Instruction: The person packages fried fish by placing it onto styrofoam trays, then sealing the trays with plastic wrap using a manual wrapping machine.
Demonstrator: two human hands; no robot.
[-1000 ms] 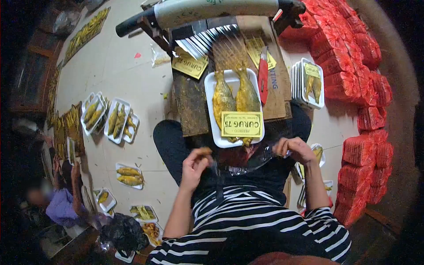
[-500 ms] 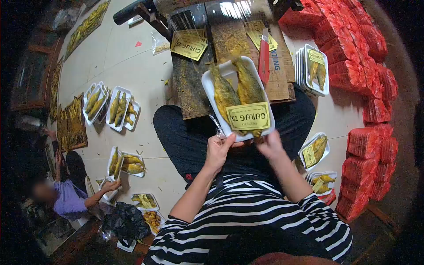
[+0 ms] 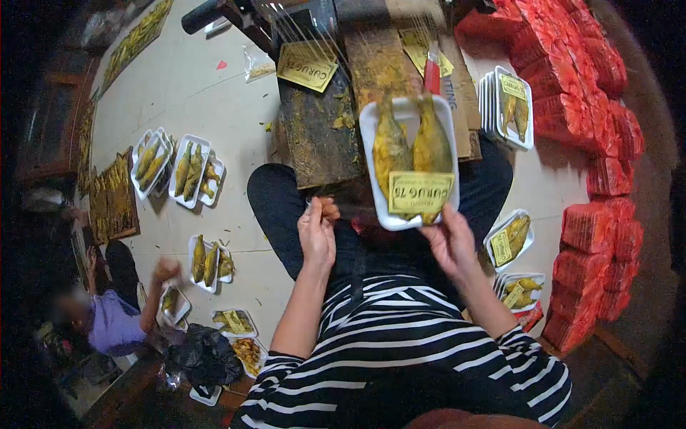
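Observation:
My right hand (image 3: 451, 243) grips the lower edge of a white foam tray (image 3: 367, 154) in front of me. Two yellowish whole fish (image 3: 431, 139) lie side by side on it, and a yellow printed label (image 3: 421, 191) covers their lower part. My left hand (image 3: 317, 227) is apart from the tray, to its left, with fingers curled together; what they hold, if anything, is too small to make out. Beyond the tray is a dark wooden board (image 3: 321, 146) with crumbs, more yellow labels (image 3: 307, 66) and a red-handled knife (image 3: 432, 75).
Stacked fish trays (image 3: 513, 111) stand at right, near piles of red-wrapped packs (image 3: 586, 264). More fish trays (image 3: 189, 171) lie on the floor at left. A co-worker in a purple top (image 3: 114, 322) sits there beside a black plastic bag (image 3: 204, 357). Clear film stretches above the board.
The tray has moved right and straightened. My left hand has let go of it and moved left, while my right hand now grips its edge. The co-worker's hand has moved off the trays.

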